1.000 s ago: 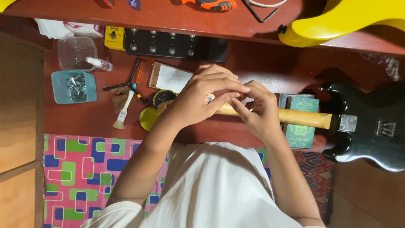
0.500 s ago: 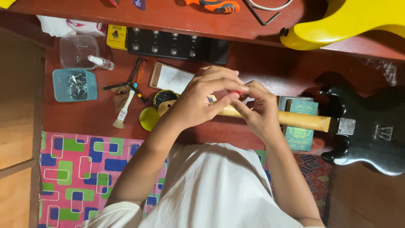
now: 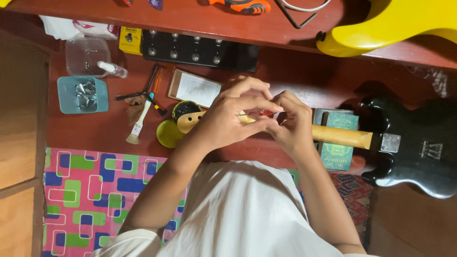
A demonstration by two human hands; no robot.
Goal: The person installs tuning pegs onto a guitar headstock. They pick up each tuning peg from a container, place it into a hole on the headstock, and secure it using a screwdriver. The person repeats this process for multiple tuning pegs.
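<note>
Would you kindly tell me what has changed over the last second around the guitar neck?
Very little. The left hand and right hand stay together over the guitar neck, fingers pinching a thin red-tipped tool; only the fingers shift slightly. The black guitar body, brush, teal tray and pedal board lie unchanged.

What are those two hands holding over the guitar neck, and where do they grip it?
Both hands, left hand and right hand, pinch a thin tool with a red part between fingertips, above the wooden guitar neck. What the tool is cannot be told.
</note>
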